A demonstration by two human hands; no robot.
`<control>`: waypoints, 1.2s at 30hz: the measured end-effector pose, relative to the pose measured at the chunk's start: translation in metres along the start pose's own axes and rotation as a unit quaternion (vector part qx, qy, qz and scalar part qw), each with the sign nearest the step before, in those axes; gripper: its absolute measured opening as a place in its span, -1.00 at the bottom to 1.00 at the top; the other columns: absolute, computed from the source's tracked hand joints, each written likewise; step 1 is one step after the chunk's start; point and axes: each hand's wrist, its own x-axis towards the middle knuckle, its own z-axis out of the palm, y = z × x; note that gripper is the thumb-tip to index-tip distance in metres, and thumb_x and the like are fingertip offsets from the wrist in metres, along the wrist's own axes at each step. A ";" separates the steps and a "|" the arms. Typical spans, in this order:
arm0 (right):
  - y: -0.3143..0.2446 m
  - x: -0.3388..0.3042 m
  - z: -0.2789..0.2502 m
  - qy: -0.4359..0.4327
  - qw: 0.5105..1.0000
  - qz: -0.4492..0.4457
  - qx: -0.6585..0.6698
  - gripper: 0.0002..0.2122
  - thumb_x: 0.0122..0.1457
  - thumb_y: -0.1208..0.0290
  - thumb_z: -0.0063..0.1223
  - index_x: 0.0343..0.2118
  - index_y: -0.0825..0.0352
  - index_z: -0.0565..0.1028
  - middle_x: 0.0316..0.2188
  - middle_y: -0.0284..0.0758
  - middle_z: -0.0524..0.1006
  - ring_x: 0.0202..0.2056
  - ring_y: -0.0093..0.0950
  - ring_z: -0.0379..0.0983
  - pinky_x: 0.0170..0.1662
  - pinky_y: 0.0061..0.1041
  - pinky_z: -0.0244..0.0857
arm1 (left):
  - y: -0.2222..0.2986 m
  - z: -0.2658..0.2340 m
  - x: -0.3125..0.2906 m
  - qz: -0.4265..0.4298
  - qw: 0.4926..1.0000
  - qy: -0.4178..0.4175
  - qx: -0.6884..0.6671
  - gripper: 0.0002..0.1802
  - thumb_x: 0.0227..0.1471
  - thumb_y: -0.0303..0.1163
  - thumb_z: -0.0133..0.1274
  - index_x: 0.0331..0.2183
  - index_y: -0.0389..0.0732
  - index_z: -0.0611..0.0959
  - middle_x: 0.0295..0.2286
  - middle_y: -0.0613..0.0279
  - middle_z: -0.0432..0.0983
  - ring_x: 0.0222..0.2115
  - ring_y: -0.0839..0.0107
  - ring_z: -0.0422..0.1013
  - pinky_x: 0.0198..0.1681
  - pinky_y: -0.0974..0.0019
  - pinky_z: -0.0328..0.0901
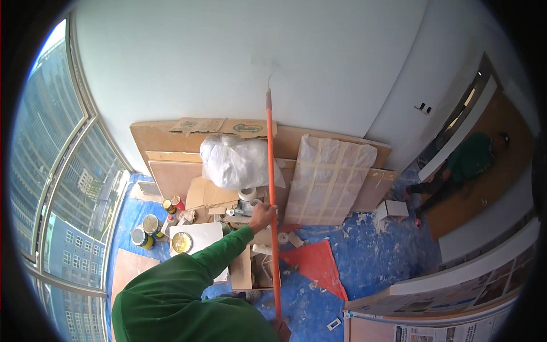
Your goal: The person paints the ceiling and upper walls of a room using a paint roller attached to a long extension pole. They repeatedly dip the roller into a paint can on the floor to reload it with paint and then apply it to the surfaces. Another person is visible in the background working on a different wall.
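Note:
A long orange extension pole (272, 154) rises from the lower edge toward the pale wall (188, 62). A thin bent wire (270, 77) tops it, and whatever that wire carries blends into the wall. Partway up the pole, my left hand (263, 217) is closed around it, the green-sleeved arm stretched forward. My right hand (281, 329) grips the pole's lower end near the bottom of the picture, partly cut off by the frame.
Boards (176, 179) lean on the wall, with a white plastic bundle (235, 159) and a wrapped panel (330, 179) before them. Paint cans (152, 224) stand left, on blue floor sheeting (370, 256). Windows (68, 171) line the left; a person (470, 157) is at right.

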 end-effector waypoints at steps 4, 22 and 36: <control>0.005 0.001 0.006 -0.007 0.999 -0.019 0.025 -0.62 0.17 0.10 -0.11 -0.52 0.35 0.49 -0.64 -0.05 0.47 -0.55 0.01 0.42 -0.50 -0.09 0.24 | -0.002 -0.002 -0.010 -0.005 1.000 -0.019 -0.005 -0.63 0.06 -0.28 -0.04 -0.50 -0.47 0.56 -0.65 0.10 0.51 -0.64 0.32 0.52 -0.60 0.33 0.38; -0.100 0.059 -0.020 0.068 0.995 -0.034 0.064 -0.63 0.14 0.12 -0.07 -0.57 0.36 0.49 -0.67 -0.13 0.49 -0.57 -0.12 0.46 -0.48 -0.25 0.28 | 0.101 -0.041 0.048 0.159 0.985 0.038 0.052 -0.59 0.07 -0.20 -0.04 -0.52 -0.40 0.61 -0.69 0.11 0.50 -0.66 0.42 0.43 -0.55 0.28 0.29; 0.017 0.014 0.011 -0.033 0.996 -0.047 0.074 -0.68 0.13 0.16 -0.03 -0.53 0.37 0.45 -0.68 -0.15 0.45 -0.59 -0.17 0.41 -0.50 -0.23 0.23 | -0.002 -0.023 -0.019 -0.024 1.000 -0.005 -0.001 -0.62 0.11 -0.26 -0.06 -0.48 -0.44 0.57 -0.61 0.10 0.54 -0.61 0.34 0.53 -0.57 0.34 0.40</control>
